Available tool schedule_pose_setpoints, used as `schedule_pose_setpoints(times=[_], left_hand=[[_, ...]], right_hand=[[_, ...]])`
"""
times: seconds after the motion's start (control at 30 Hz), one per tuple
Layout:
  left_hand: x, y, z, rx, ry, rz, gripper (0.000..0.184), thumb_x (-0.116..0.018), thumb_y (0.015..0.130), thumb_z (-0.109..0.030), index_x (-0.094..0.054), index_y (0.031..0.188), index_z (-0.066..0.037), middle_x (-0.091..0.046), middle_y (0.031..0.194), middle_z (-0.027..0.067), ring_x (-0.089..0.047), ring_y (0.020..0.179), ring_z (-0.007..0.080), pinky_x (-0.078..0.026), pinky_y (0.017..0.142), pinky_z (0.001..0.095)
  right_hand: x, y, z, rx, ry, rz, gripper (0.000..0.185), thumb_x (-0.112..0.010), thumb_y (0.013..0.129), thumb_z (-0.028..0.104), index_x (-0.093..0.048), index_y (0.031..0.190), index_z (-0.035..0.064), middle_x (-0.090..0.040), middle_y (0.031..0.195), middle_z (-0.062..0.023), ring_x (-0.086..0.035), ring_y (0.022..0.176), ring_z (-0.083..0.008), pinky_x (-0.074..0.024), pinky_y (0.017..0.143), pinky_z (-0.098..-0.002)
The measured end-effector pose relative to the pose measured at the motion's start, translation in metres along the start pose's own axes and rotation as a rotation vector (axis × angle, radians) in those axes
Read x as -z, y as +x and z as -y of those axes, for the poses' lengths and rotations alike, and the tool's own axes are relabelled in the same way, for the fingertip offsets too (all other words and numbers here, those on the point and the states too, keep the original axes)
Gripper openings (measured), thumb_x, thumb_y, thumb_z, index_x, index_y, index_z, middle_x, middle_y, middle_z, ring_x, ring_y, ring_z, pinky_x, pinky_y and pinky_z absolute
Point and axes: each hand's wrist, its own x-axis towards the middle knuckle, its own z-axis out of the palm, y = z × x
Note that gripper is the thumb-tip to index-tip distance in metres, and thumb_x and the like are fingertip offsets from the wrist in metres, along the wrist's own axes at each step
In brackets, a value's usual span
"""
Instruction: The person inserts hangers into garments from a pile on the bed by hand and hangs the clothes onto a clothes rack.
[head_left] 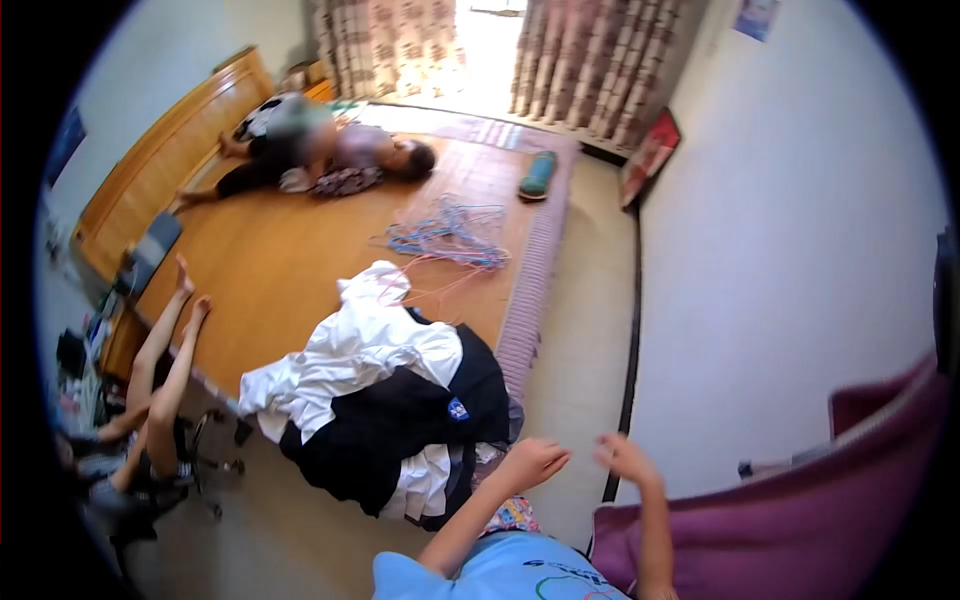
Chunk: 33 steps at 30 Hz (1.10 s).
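Note:
My left hand (541,461) is raised in front of my blue T-shirt, just right of the clothes on the bed corner. Its fingers are curled together, and whatever they may hold cannot be made out. My right hand (624,457) hovers to its right, apart from it, its fingers smeared by motion. Nearest my left hand is a heap of clothes: a white garment (375,335) and a black garment (380,425) with a small blue patch. Beyond them lies a tangle of wire hangers (450,235), mostly blue and pink.
A person (370,150) lies on the bed (250,260) near the headboard. At left, another person's legs (160,380) rest on the bed from a wheeled chair. A green bolster-shaped object (537,176) sits on the far edge. Purple cloth (800,510) hangs at right.

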Motion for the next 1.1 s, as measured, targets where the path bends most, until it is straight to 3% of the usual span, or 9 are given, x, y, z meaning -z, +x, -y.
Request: schedule_pose_setpoints(times=[0.1, 0.2, 0.3, 0.33, 0.47, 0.63, 0.77, 0.87, 1.1], left_hand=[[0.021, 0.067, -0.008, -0.042, -0.081, -0.181, 0.008, -0.054, 0.071, -0.012, -0.056, 0.075, -0.005, -0.050, 0.063, 0.0079, -0.050, 0.060, 0.0248, -0.039, 0.054, 0.0334], [0.039, 0.100, 0.002, -0.126, 0.009, -0.244, 0.009, -0.053, 0.072, -0.014, -0.054, 0.072, -0.004, -0.049, 0.063, 0.0082, -0.049, 0.060, 0.0245, -0.038, 0.053, 0.0328], [0.040, 0.093, 0.029, -0.013, 0.116, -0.277, 0.016, -0.050, 0.073, -0.017, -0.050, 0.064, -0.004, -0.049, 0.060, 0.0104, -0.049, 0.056, 0.0276, -0.038, 0.052, 0.0356], [0.031, 0.087, 0.042, 0.087, 0.137, -0.369, 0.017, -0.049, 0.073, -0.018, -0.050, 0.064, -0.004, -0.049, 0.059, 0.0100, -0.049, 0.056, 0.0273, -0.039, 0.052, 0.0354], [0.015, 0.083, 0.083, 0.438, 0.269, -0.558, 0.019, -0.045, 0.075, -0.020, -0.049, 0.063, -0.005, -0.049, 0.060, 0.0083, -0.050, 0.058, 0.0256, -0.039, 0.052, 0.0344], [0.022, 0.162, 0.119, 0.724, 0.462, -0.753, 0.015, -0.049, 0.073, -0.019, -0.053, 0.069, -0.005, -0.053, 0.065, 0.0072, -0.052, 0.062, 0.0221, -0.039, 0.055, 0.0315], [0.039, 0.224, 0.118, 0.741, 0.489, -0.830, 0.012, -0.055, 0.069, -0.015, -0.056, 0.075, -0.005, -0.056, 0.069, 0.0073, -0.054, 0.064, 0.0217, -0.040, 0.058, 0.0326], [0.029, 0.230, 0.120, 0.984, 0.471, -0.794, 0.011, -0.055, 0.069, -0.015, -0.056, 0.075, -0.005, -0.055, 0.067, 0.0072, -0.053, 0.062, 0.0226, -0.041, 0.056, 0.0326], [-0.018, 0.199, 0.138, 1.504, 0.218, -1.077, 0.018, -0.055, 0.071, -0.020, -0.055, 0.081, -0.005, -0.055, 0.070, 0.0089, -0.054, 0.066, 0.0262, -0.042, 0.055, 0.0352]], right_hand=[[0.071, 0.039, -0.019, -0.048, -0.002, -0.424, 0.032, -0.051, 0.075, 0.021, -0.049, 0.098, -0.0010, -0.052, 0.095, -0.0174, -0.049, 0.091, -0.0284, -0.0381, 0.079, -0.0331], [0.086, 0.083, -0.080, -0.041, 0.262, -0.406, 0.027, -0.047, 0.079, 0.017, -0.049, 0.098, -0.0032, -0.055, 0.092, -0.0149, -0.052, 0.084, -0.0208, -0.0407, 0.074, -0.0301], [0.049, 0.165, -0.229, 0.089, 0.056, -0.107, 0.027, -0.049, 0.078, 0.023, -0.052, 0.091, -0.0004, -0.055, 0.074, -0.0079, -0.053, 0.068, -0.0174, -0.0420, 0.059, -0.0281], [0.032, 0.246, -0.351, -0.152, 0.304, 0.444, 0.025, -0.050, 0.077, 0.023, -0.053, 0.089, 0.0002, -0.055, 0.074, -0.0059, -0.052, 0.067, -0.0154, -0.0409, 0.056, -0.0264], [0.030, 0.323, -0.211, -0.145, 0.459, 0.234, 0.026, -0.052, 0.077, 0.023, -0.053, 0.088, -0.0005, -0.055, 0.073, -0.0052, -0.052, 0.066, -0.0146, -0.0409, 0.058, -0.0257], [0.056, 0.448, -0.054, 0.511, 0.288, 0.573, 0.027, -0.054, 0.075, 0.024, -0.056, 0.085, -0.0008, -0.058, 0.071, -0.0084, -0.054, 0.069, -0.0176, -0.0419, 0.062, -0.0273], [0.051, 0.519, 0.037, 1.096, -0.014, 0.647, 0.029, -0.050, 0.071, 0.016, -0.050, 0.097, 0.0039, -0.048, 0.098, -0.0188, -0.043, 0.093, -0.0329, -0.0376, 0.078, -0.0370], [-0.002, 0.571, 0.059, 1.154, -0.093, 0.711, 0.029, -0.049, 0.071, 0.017, -0.050, 0.096, 0.0032, -0.047, 0.099, -0.0198, -0.044, 0.091, -0.0339, -0.0363, 0.082, -0.0354], [-0.093, 0.620, 0.099, 0.712, -0.546, 0.801, 0.041, -0.054, 0.068, 0.020, -0.042, 0.102, 0.0000, -0.032, 0.116, -0.0239, -0.047, 0.094, -0.0358, -0.0402, 0.078, -0.0404]])
